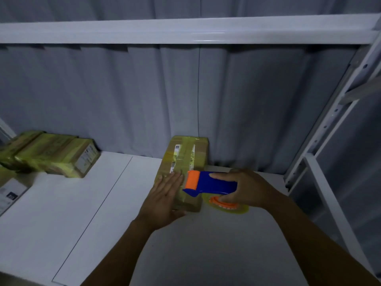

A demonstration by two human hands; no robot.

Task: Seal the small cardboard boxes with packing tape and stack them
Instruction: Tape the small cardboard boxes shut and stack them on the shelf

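Note:
A small cardboard box point(185, 155) lies on the white shelf point(92, 203), wrapped in yellowish tape with white labels on top. My left hand point(165, 195) rests flat on the box's near end, fingers spread. My right hand point(247, 190) grips a blue and orange tape dispenser point(210, 183), whose orange front end touches the top of the box. The yellowish tape roll point(228, 206) hangs below the dispenser, just right of the box.
Several taped boxes point(53, 155) sit together at the back left of the shelf. A flat box with a label point(10, 195) lies at the left edge. A grey curtain hangs behind. A white metal rack upright point(329, 124) stands at the right.

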